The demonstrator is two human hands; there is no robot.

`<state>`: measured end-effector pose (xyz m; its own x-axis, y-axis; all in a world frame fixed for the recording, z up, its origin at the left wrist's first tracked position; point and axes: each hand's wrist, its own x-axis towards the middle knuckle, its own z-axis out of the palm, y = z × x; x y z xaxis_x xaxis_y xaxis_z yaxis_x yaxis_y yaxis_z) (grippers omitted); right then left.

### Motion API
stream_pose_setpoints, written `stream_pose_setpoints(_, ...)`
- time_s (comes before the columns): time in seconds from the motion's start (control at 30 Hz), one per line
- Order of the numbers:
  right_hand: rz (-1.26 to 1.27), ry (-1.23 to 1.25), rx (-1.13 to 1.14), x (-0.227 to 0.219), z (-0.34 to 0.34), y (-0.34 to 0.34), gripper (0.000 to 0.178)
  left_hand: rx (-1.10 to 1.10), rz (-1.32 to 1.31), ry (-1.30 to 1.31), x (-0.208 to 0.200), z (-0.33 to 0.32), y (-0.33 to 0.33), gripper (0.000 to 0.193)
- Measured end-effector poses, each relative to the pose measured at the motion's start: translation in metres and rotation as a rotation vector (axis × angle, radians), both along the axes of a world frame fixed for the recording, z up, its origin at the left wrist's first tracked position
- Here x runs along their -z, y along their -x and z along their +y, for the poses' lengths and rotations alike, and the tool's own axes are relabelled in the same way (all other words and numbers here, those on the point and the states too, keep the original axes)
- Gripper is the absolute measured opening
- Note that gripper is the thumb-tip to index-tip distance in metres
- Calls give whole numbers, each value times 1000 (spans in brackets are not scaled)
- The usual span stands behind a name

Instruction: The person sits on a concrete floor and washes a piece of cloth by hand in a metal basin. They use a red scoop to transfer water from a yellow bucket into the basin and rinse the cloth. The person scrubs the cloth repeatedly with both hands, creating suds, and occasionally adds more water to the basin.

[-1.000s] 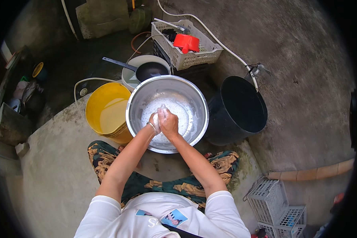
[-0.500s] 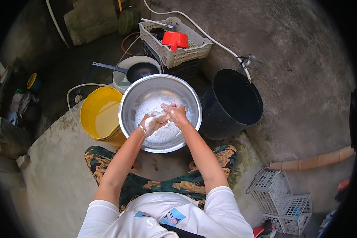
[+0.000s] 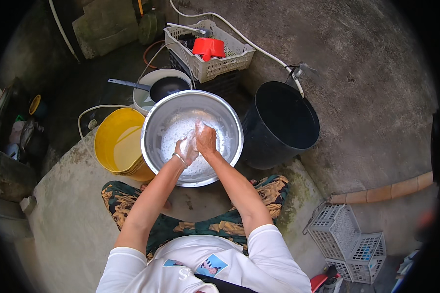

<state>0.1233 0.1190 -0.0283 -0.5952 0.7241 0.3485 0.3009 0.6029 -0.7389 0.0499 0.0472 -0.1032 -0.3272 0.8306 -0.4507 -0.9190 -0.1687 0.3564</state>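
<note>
A big steel basin point(image 3: 230, 122) with white suds in its bottom stands on the concrete in front of my knees. Both my hands are inside it, pressed close together over the foam. My left hand point(image 3: 186, 150), with a thin bangle at the wrist, and my right hand point(image 3: 207, 140) are closed around a small pale foamy thing point(image 3: 196, 131). I cannot tell what kind of thing it is. Suds cover my fingers.
A yellow bucket point(image 3: 116, 144) with some liquid touches the basin's left side, a black bucket point(image 3: 283, 122) its right. Behind are a dark pan point(image 3: 165, 88) on a white bowl, a white basket point(image 3: 230, 58) with a red scoop point(image 3: 209, 48), and a hose point(image 3: 259, 46). Grey crates point(image 3: 347, 237) lie at lower right.
My hands drew slightly apart with the pale thing stretched between them, then closed together again over the suds. The view has shifted a little.
</note>
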Motion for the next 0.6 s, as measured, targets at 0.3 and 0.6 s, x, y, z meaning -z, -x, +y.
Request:
stream_pose_setpoints(0.3,50,257,142,0,10,-3,47,371,411,22,-54,-22,-1,39)
stream_pose_setpoints(0.6,340,-31,-49,-41,-77,4,29,-45,-73,-323,7,-24,22,36)
